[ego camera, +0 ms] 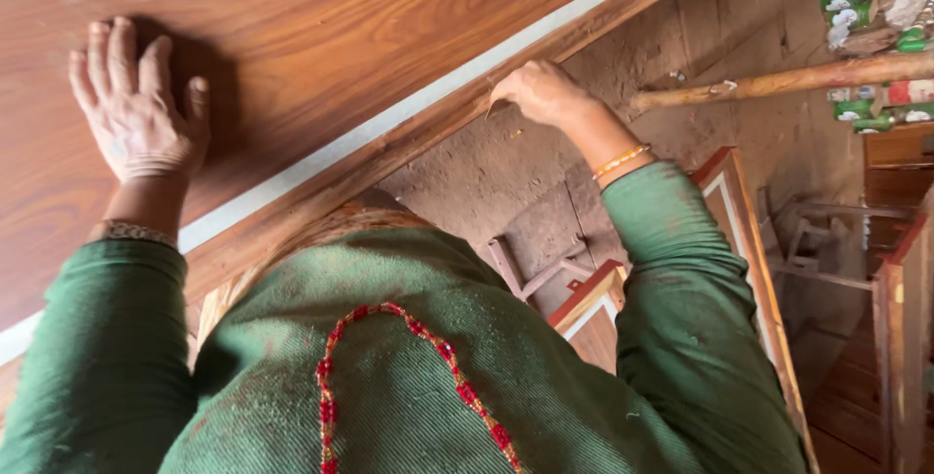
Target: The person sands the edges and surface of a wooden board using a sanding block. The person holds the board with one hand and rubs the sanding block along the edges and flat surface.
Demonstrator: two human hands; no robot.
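your left hand (136, 114) lies flat on the board (321, 36); right hand (540, 92) pinches its edge. it looks stiff, heavy.

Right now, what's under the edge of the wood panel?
Below the panel edge: dusty floor, a wooden frame and a pole. The right hand grips the edge; the left hand lies flat on top. The panel hides whatever is beneath it.

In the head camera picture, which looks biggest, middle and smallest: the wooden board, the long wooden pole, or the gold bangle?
1. Wooden board
2. Long wooden pole, though it lies farther from the camera
3. Gold bangle
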